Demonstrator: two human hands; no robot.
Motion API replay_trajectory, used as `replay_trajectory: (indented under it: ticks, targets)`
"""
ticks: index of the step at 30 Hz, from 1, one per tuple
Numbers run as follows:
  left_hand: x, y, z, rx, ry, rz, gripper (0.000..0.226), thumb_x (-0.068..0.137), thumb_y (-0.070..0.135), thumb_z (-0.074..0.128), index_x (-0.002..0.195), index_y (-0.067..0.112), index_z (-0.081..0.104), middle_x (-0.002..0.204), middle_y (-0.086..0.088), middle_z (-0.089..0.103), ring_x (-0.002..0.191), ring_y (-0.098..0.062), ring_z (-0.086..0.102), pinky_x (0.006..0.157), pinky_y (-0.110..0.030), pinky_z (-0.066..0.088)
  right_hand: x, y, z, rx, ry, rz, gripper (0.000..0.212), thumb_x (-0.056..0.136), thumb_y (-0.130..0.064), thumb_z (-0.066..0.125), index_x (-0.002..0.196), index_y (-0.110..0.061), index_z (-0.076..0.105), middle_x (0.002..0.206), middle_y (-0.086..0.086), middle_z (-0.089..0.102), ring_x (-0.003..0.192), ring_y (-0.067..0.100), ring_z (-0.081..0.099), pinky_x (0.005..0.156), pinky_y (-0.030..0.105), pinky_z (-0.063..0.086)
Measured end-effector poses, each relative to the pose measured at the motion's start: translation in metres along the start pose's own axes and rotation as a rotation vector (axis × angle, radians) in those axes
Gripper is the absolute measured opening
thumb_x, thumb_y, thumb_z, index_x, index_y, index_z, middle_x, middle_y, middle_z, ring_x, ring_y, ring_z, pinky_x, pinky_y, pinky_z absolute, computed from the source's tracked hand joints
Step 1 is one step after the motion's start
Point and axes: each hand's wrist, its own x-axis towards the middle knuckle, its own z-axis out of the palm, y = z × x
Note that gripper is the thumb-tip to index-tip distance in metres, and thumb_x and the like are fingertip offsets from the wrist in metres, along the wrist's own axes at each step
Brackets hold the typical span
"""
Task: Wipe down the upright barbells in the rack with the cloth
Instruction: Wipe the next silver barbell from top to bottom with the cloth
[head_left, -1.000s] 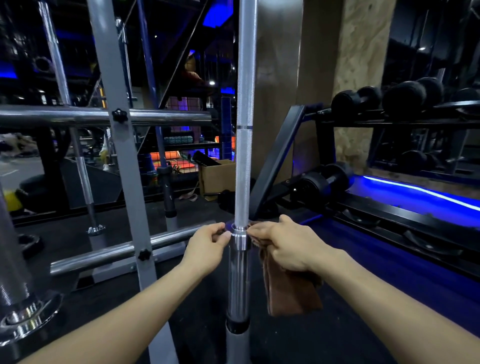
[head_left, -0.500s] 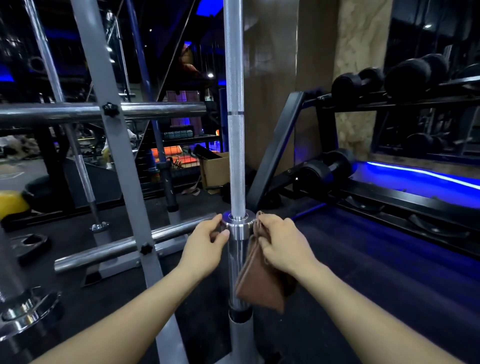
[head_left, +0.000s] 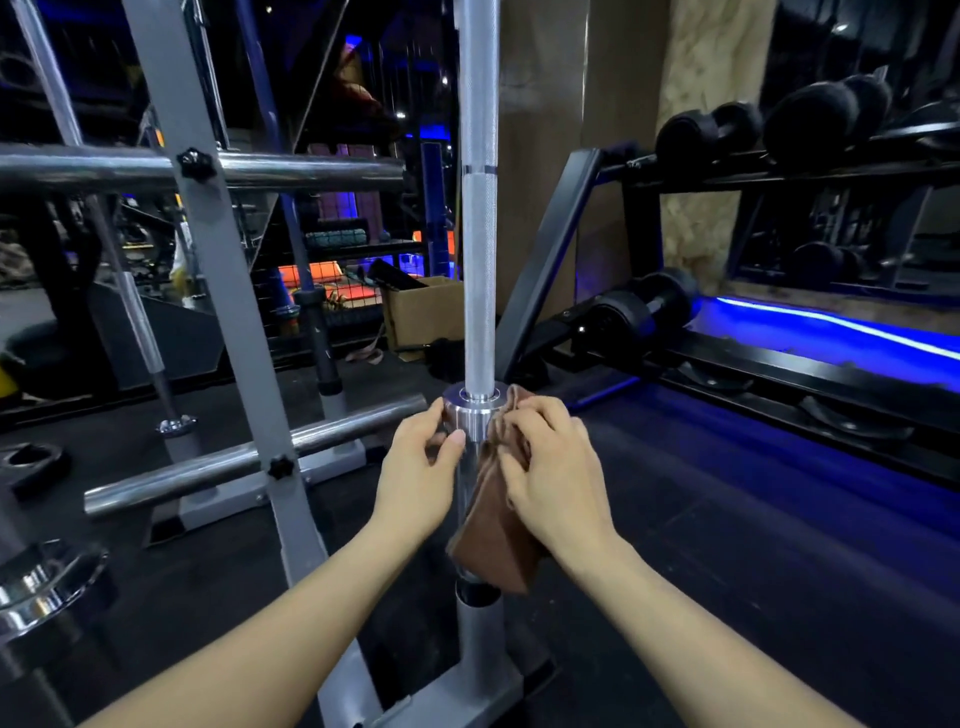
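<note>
At centre, the left hand (head_left: 423, 457) grips the barbell (head_left: 479, 234) collar; the right hand (head_left: 553, 467) pinches the cloth (head_left: 493, 540) against its right edge, open floor (head_left: 727, 545) rightward.

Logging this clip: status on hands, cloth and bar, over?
Left hand grips the barbell collar. Right hand presses the brown cloth against the sleeve. Nothing in the way.

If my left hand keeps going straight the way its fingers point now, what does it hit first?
The left hand points up and right, and its fingertips are already at the collar of the upright barbell. It would press into that collar first, though exact contact is hard to judge.
</note>
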Motion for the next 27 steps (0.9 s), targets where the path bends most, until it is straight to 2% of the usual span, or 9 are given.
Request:
replay_trajectory:
  ticks: [4,7,11,13,17,19,23,27]
  targets:
    - [0.000,-0.008,0.000,-0.039,-0.006,0.002,0.048,0.098,0.021,0.049,0.144,0.017,0.037,0.125,0.010,0.044,0.093,0.007,0.049,0.078,-0.001,0.029,0.008,0.010,0.007,0.073,0.000,0.118,0.015,0.087,-0.010,0.059,0.101,-0.012,0.062,0.111,0.001,0.056,0.097,0.026,0.053,0.079,0.033,0.042]
    - [0.001,-0.015,0.001,-0.078,0.003,0.016,0.047,0.098,0.018,0.049,0.143,0.017,0.038,0.131,0.007,0.045,0.093,0.013,0.047,0.074,0.008,0.030,0.016,0.018,0.006,0.061,0.009,0.110,0.017,0.084,-0.006,0.060,0.100,-0.012,0.065,0.109,0.003,0.060,0.095,0.030,0.056,0.081,0.036,0.046]
    - [-0.001,-0.017,0.005,-0.121,0.003,0.027,0.047,0.098,0.016,0.047,0.144,0.019,0.035,0.127,0.012,0.039,0.090,0.016,0.045,0.071,0.010,0.028,0.025,0.022,0.013,0.024,0.013,0.142,0.023,0.085,-0.005,0.060,0.105,-0.012,0.068,0.112,0.003,0.061,0.097,0.032,0.057,0.082,0.036,0.047]
    - [-0.002,-0.020,0.005,-0.129,-0.004,0.037,0.048,0.099,0.015,0.047,0.145,0.021,0.034,0.125,0.014,0.038,0.093,0.011,0.047,0.074,0.008,0.028,0.026,0.024,0.015,-0.009,-0.015,0.166,0.026,0.088,-0.007,0.058,0.111,-0.012,0.067,0.117,0.002,0.060,0.102,0.031,0.057,0.083,0.033,0.044]
    - [-0.011,-0.034,0.006,-0.171,-0.028,-0.012,0.045,0.099,0.019,0.046,0.143,0.024,0.038,0.130,0.011,0.041,0.109,-0.002,0.046,0.082,-0.003,0.028,0.009,0.029,0.023,-0.100,-0.160,0.179,0.026,0.088,-0.009,0.057,0.113,-0.014,0.064,0.118,0.001,0.056,0.105,0.028,0.055,0.083,0.032,0.043]
    - [-0.018,-0.042,0.007,-0.209,-0.026,-0.063,0.044,0.099,0.020,0.046,0.142,0.023,0.039,0.131,0.009,0.043,0.111,-0.002,0.045,0.087,-0.008,0.029,-0.006,0.029,0.026,-0.053,-0.138,0.218,0.030,0.086,-0.009,0.062,0.116,-0.013,0.062,0.119,0.001,0.053,0.106,0.025,0.055,0.087,0.031,0.042]
    - [-0.031,-0.060,0.018,-0.260,-0.018,-0.147,0.042,0.098,0.019,0.048,0.140,0.019,0.044,0.131,0.004,0.047,0.106,-0.002,0.047,0.083,-0.004,0.029,-0.023,0.026,0.030,0.100,-0.006,0.337,0.043,0.081,-0.007,0.070,0.121,-0.011,0.056,0.119,0.001,0.044,0.101,0.015,0.052,0.085,0.013,0.032]
    - [-0.044,-0.074,0.029,-0.204,-0.045,-0.165,0.030,0.097,0.020,0.050,0.127,0.017,0.055,0.123,-0.004,0.054,0.089,0.003,0.051,0.077,-0.006,0.034,-0.045,0.022,0.039,0.217,0.042,0.387,0.054,0.078,-0.007,0.074,0.126,-0.014,0.051,0.115,-0.002,0.035,0.083,-0.008,0.046,0.077,-0.006,0.026]
